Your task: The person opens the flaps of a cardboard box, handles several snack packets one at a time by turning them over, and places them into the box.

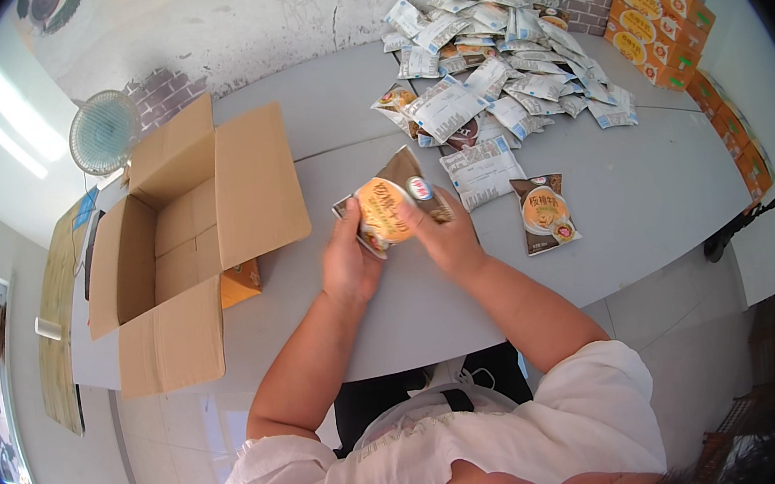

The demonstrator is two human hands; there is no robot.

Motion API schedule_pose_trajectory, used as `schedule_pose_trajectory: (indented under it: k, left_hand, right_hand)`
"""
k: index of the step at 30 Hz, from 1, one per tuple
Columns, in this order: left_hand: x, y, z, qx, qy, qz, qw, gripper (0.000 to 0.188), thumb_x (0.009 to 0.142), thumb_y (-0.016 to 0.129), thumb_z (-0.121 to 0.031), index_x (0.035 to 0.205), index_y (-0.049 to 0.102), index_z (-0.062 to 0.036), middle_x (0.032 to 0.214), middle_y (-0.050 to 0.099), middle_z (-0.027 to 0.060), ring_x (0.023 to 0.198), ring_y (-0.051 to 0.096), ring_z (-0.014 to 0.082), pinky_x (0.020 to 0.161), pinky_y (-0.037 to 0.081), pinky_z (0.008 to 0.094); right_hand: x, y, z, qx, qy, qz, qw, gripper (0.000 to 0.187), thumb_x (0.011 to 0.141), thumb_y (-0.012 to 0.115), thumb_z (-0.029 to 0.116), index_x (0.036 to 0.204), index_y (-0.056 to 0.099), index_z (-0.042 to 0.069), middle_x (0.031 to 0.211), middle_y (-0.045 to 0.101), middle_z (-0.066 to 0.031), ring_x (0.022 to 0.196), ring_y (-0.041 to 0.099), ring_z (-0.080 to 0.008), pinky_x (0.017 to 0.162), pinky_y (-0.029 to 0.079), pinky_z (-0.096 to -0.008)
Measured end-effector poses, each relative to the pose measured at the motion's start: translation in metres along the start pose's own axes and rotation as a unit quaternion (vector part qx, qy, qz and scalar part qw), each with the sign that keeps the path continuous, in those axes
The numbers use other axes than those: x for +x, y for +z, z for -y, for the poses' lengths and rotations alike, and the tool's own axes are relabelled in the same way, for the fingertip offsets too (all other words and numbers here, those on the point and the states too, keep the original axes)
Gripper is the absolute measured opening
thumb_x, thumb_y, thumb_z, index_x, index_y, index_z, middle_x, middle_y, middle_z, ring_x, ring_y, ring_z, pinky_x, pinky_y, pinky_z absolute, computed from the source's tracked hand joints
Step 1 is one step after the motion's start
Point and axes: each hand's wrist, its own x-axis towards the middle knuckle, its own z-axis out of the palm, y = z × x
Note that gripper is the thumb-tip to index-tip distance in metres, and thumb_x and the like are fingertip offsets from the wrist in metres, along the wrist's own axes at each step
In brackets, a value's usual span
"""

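Both my hands hold one brown-and-orange food packet point(384, 210) above the table's near half. My left hand point(349, 255) is closed on its left edge. On its right side, my right hand point(448, 236) grips it with the thumb laid across the front. A similar packet point(547, 214) lies face up to the right of my right hand. Just beyond that hand, a white-backed packet point(482, 171) lies flat. Farther back rises a heap of packets point(519, 58), mostly white side up, with a few brown fronts showing.
An open cardboard box point(189, 263) with spread flaps stands on the grey table point(359, 330) at left, partly over an orange carton point(241, 283). Orange boxes point(657, 20) are stacked at the far right, with more orange boxes point(733, 135) below. A fan point(104, 133) stands behind the cardboard box.
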Motion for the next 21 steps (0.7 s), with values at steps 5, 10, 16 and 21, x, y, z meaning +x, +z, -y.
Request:
schedule_pose_trajectory:
  k: [5,10,16,21]
  left_hand:
    - [-0.008,-0.008,-0.013,0.06,-0.089,0.202,0.973,0.049,0.09,0.062,-0.028,0.127,0.05,0.001,0.122,0.061,0.0142,0.113,0.059,0.0251,0.098,0.046,0.0372]
    - [-0.017,0.001,-0.01,0.19,-0.092,0.194,0.958,0.06,0.091,0.066,-0.039,0.13,0.048,0.0026,0.12,0.061,0.0137,0.112,0.058,0.0214,0.099,0.045,0.0366]
    - [-0.012,0.002,0.003,0.212,-0.022,0.134,0.968,0.046,0.101,0.054,-0.036,0.128,0.051,0.0009,0.114,0.064,0.009,0.103,0.062,0.016,0.089,0.051,0.03]
    - [-0.022,0.007,0.001,0.33,0.013,0.083,0.94,0.042,0.102,0.052,-0.036,0.12,0.057,0.0014,0.109,0.066,0.0081,0.096,0.063,0.0137,0.084,0.052,0.0284]
  right_hand:
    - [0.01,-0.026,0.017,0.201,0.1,-0.048,0.973,0.03,0.087,0.072,0.026,0.103,0.065,0.002,0.095,0.067,-0.0028,0.086,0.062,-0.0097,0.076,0.05,-0.0273]
    - [0.007,-0.028,0.02,0.074,0.14,0.054,0.986,0.028,0.088,0.071,0.025,0.102,0.065,0.002,0.094,0.067,-0.0047,0.085,0.062,-0.0095,0.073,0.05,-0.0264]
    - [0.008,-0.015,0.012,-0.034,0.065,0.031,0.997,0.037,0.091,0.068,0.034,0.102,0.064,-0.001,0.092,0.067,-0.0047,0.08,0.061,-0.0095,0.068,0.05,-0.0257]
    - [0.007,-0.02,0.015,-0.067,0.127,0.087,0.986,0.045,0.093,0.062,0.043,0.104,0.065,0.0,0.094,0.067,-0.0056,0.082,0.061,-0.0102,0.068,0.049,-0.0254]
